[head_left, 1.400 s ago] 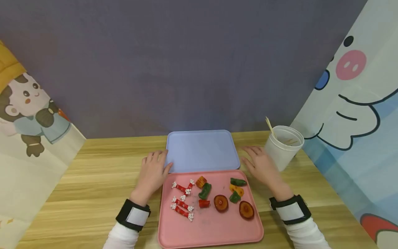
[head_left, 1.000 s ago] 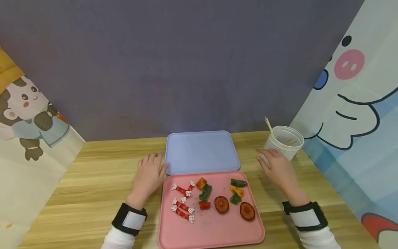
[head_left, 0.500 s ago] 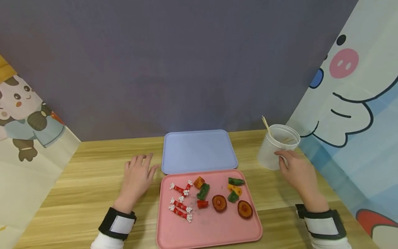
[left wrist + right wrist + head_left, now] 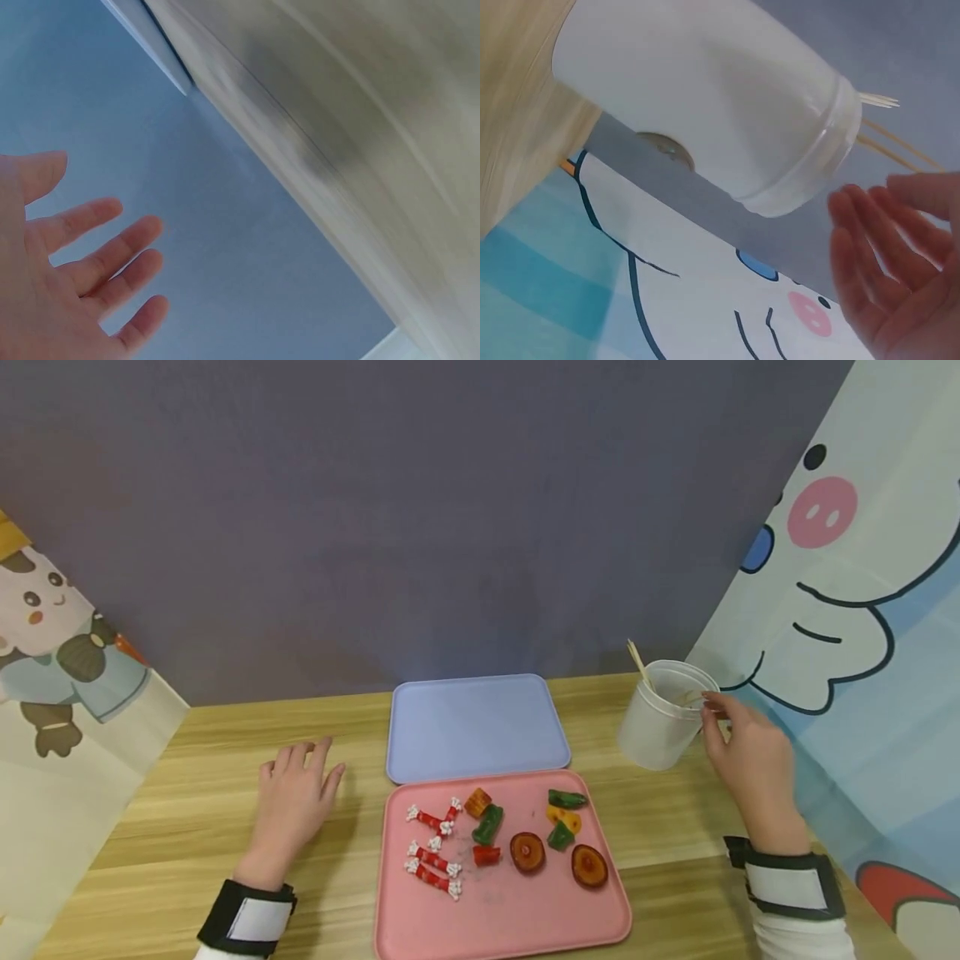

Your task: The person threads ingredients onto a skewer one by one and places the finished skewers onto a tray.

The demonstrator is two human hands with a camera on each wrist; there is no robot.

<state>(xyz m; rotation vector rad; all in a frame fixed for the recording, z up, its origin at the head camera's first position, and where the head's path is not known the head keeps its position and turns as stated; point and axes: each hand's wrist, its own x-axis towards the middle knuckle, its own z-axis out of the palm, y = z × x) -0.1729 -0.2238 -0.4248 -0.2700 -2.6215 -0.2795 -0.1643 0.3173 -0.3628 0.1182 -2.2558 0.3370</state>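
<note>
Head view: the right hand [image 4: 753, 760] is at the rim of the white cup [image 4: 654, 735], grip narrow; the left hand [image 4: 288, 802] hovers over the table [image 4: 172, 852], grip wide. Left wrist: fingers [image 4: 126, 247] loosely spread! Right wrist: sticks [image 4: 889, 154] jut from the cup beside barely parted thumb and fingertips.

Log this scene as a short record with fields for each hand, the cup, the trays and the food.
Left hand: over the wooden table, fingers loosely spread, holding nothing
Right hand: at the cup's rim; contact unclear
White cup: upright, thin sticks poking out
Blue tray: just beyond the pink tray
Food on pink tray: four red pieces with white ends, two brown round pieces, three green pieces, plus one orange, one yellow, one plain red
</note>
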